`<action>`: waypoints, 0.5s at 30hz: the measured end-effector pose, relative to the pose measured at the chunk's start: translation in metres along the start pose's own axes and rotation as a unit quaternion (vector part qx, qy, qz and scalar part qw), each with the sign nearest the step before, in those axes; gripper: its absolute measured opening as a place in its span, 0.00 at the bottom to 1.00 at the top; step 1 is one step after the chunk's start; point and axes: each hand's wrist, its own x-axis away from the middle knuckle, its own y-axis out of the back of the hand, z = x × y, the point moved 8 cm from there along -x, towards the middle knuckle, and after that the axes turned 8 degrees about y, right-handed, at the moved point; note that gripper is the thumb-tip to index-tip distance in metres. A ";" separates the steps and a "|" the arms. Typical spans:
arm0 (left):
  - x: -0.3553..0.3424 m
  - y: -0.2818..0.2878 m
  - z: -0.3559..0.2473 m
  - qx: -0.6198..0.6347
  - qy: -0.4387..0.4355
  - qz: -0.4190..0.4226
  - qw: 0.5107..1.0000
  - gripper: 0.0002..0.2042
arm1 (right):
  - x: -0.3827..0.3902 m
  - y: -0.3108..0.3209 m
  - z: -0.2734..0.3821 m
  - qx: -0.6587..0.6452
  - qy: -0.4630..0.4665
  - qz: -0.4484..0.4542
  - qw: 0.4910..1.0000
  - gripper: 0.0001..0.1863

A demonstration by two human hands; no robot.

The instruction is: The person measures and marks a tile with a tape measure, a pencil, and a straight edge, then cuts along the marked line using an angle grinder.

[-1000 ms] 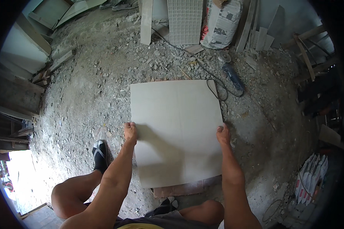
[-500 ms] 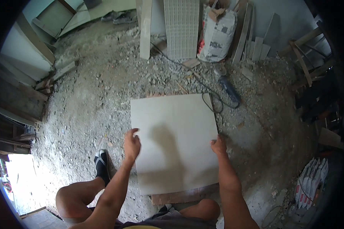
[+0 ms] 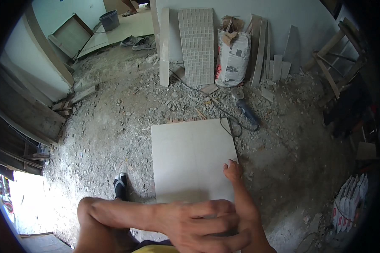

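A square pale tile lies on the rubble floor over a reddish-brown board. My right hand holds its right edge, thumb on top. My left hand is raised close to the camera over the tile's near part, fingers bent and slightly apart; I see nothing in it. An angle grinder lies beyond the tile's back right, its cord looping onto that corner. My left foot, in a dark sock and flip-flop, is left of the tile.
Boards, a gridded panel and a sack lean on the back wall. A wooden frame stands right, bags lower right. At back left are a bucket, shoes and another person's leg.
My left hand has left the tile's left edge and swung up and rightward toward the camera. My right hand stays at the right edge. The view has tilted up, showing more background.
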 end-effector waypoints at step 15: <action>0.045 0.075 -0.077 -0.272 0.036 0.210 0.939 0.13 | 0.096 -0.038 -0.083 -0.081 -0.081 0.103 0.988 0.24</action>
